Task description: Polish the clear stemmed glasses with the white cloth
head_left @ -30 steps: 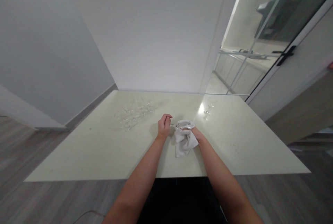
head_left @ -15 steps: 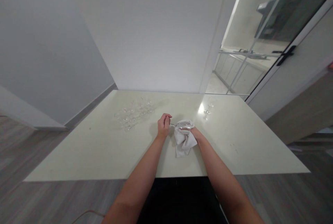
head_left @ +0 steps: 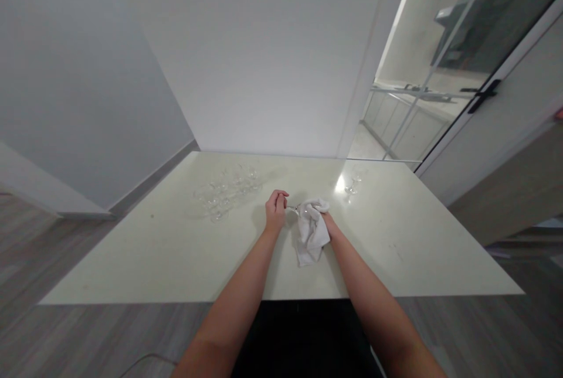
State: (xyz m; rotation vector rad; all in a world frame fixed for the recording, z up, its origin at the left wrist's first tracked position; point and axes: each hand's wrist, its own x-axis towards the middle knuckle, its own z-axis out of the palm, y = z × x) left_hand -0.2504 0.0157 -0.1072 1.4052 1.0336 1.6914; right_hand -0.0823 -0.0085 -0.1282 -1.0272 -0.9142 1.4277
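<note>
While the left hand (head_left: 275, 211) is curled into a loose fist around the thin stem of a clear wine glass (head_left: 295, 210), the right hand (head_left: 324, 218) is largely buried under a white cloth (head_left: 310, 231), so only its wrist and a little of the back of the hand show. How the right fingers are set cannot be told, though the cloth is bunched over them and wrapped about the bowl end of the glass. The glass lies roughly level between the two hands, above the middle of a pale table (head_left: 141, 261), its stem pointing to the left hand and its bowl hidden in the cloth. A loose corner of the cloth hangs down toward the tabletop, just in front of the right wrist.

Farther back on the left part of the table stands a cluster of clear glasses (head_left: 226, 190), close together and hard to count. One more stemmed glass (head_left: 353, 183) stands alone toward the back right, beside a bright glare spot on the surface. Behind the table rises a plain white wall (head_left: 264, 61), and to the right is a glass door with a dark handle (head_left: 482, 94).
</note>
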